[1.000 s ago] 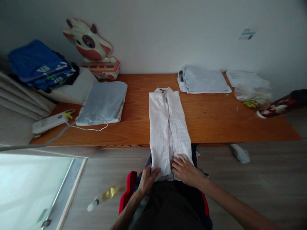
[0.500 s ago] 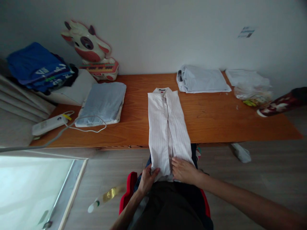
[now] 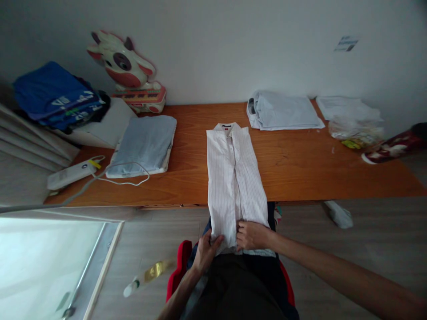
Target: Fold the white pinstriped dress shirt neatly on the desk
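Note:
A white, thinly striped shirt [image 3: 222,182] lies lengthwise from the wooden desk [image 3: 187,173] over its front edge onto my lap. Its collar points to the wall, and its sides are folded in to a narrow strip. My left hand [image 3: 208,251] grips the lower left corner of the shirt, thumb on top and fingers partly beneath. At the lower middle, my right hand [image 3: 251,235] has its fingers curled on the front opening, closed on the cloth. Some of the right fingertips are hidden by the hand.
Folded light blue clothes [image 3: 147,144] and a white power strip [image 3: 71,173] with cable lie left. A cow toy keyboard [image 3: 128,75] stands behind. At the right are folded white clothes [image 3: 287,111], a plastic bag [image 3: 355,131] and a dark red bottle [image 3: 393,146]. An oil-coloured bottle [image 3: 153,271] lies on the floor.
My right hand has shifted slightly left along the shirt's lower part, its fingers more curled. The left hand keeps its hold at the corner. The view has shifted a little.

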Demonstrator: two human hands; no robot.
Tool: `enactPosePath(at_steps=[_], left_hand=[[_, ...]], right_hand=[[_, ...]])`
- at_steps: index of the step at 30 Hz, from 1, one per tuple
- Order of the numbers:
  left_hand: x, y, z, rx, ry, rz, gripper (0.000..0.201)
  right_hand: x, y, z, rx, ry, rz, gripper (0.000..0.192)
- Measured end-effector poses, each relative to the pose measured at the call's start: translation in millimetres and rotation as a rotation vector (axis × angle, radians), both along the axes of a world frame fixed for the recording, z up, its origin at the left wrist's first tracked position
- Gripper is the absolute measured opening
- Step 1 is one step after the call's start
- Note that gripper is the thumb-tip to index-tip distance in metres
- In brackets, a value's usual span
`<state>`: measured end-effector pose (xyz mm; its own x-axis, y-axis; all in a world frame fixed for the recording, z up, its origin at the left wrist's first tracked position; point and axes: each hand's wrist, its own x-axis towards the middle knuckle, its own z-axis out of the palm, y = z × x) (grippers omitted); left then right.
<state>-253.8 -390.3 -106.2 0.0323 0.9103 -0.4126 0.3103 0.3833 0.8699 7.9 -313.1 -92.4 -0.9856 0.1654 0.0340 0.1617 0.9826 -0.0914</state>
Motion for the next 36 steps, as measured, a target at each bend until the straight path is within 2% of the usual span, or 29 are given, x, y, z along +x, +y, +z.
enactPosePath(at_steps=[4,6,8,11,14,16,18,19,20,22,23,24,25,28,31,33,36], left_hand=[[1,0,4.4,0.026,0.055,0.013,0.046],[2,1,7.5,0.062,0.096,0.032,0.044],[3,1,10.2,0.093,0.087,0.049,0.045],[5,1,11.0,0.125,0.056,0.07,0.048],[10,-4,8.3,0.184,0.11,0.138,0.052],[13,-10,8.1,0.3,0.224,0.216,0.058],[18,-17,12.2,0.466,0.33,0.242,0.049],[22,-19,16.1,0.53,0.328,0.182,0.038],[28,-21,20.8,0.557,0.28,0.068,0.027],[44,-22,30.6,0.489,0.103,-0.235,0.025],[54,-21,34.6,0.417,0.025,-0.348,0.03],[65,-19,37.2,0.343,-0.025,-0.403,0.036],[75,-16,38.3,0.278,-0.052,-0.403,0.043],[99,-9,33.8,0.152,-0.111,-0.264,0.052],[106,-1,26.5,0.079,-0.131,-0.196,0.055],[104,4,25.3,0.053,-0.074,-0.213,0.054],[100,10,29.4,0.035,0.034,-0.295,0.034]], right_hand=[[2,1,1.2,0.025,0.075,0.01,0.048],[3,-2,9.7,0.039,0.15,0.006,0.045],[4,-9,22.6,0.031,0.22,-0.062,0.036],[7,-30,41.7,-0.038,0.236,-0.301,0.02],[13,-58,48.9,-0.123,0.216,-0.556,0.022],[21,-78,44.3,-0.148,0.256,-0.713,0.023],[29,-98,33.7,-0.146,0.332,-0.884,0.021],[32,-107,27.1,-0.138,0.384,-0.975,0.018],[35,-115,20.1,-0.126,0.445,-1.068,0.016],[37,-127,6.8,-0.106,0.595,-1.253,0.014],[37,-130,1.1,-0.112,0.671,-1.347,0.019],[36,-132,-3.4,-0.135,0.737,-1.438,0.027],[35,-133,-6.8,-0.177,0.788,-1.523,0.037],[35,-133,-8.5,-0.372,0.843,-1.676,0.05],[40,-133,-0.1,-0.556,0.811,-1.666,0.047],[45,-134,8.2,-0.669,0.77,-1.634,0.041],[52,-131,19.4,-0.833,0.709,-1.602,0.038]])
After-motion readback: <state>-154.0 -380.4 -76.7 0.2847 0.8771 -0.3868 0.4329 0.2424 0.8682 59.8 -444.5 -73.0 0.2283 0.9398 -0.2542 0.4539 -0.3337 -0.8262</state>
